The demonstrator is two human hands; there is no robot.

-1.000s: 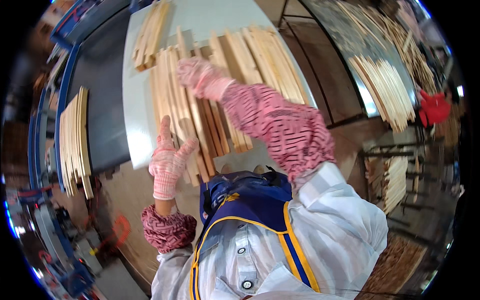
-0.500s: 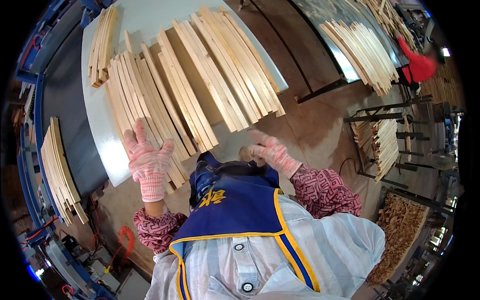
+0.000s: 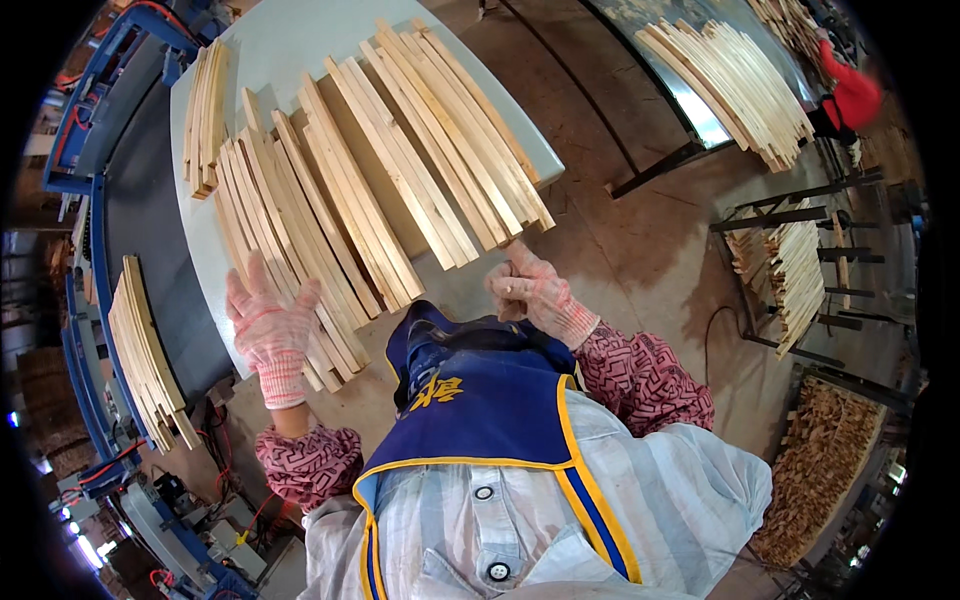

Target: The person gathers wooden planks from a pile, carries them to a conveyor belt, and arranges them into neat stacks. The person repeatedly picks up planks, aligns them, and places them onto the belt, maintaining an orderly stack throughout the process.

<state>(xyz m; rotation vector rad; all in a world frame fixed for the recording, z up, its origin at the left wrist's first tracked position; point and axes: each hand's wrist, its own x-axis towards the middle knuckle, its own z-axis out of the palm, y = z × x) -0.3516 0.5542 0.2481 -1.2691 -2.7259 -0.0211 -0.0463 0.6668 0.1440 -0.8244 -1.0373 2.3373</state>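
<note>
Pale wooden strips (image 3: 355, 190) lie side by side in loose groups on a light grey table (image 3: 290, 40), their near ends jutting past its edge. My left hand (image 3: 270, 325), in a pink-and-white knitted glove, is open with fingers spread over the near ends of the left group. Whether the palm presses on the wood cannot be seen. My right hand (image 3: 540, 298), gloved alike, is by the near ends of the right group. Its index finger stretches up to the strip ends there, while the other fingers are loosely bent; nothing shows in its grasp.
A short stack of strips (image 3: 145, 350) lies on a dark belt at left, beside blue machinery (image 3: 95, 430). At right, another table bears strips (image 3: 730, 90), near a person in red (image 3: 850, 90). Below are a metal rack (image 3: 780, 225) and a bin of wood pieces (image 3: 820, 470).
My right hand has raised its index finger toward the near strip ends, its other fingers now more bent. My left hand has slid slightly left, still spread. The view has shifted a little.
</note>
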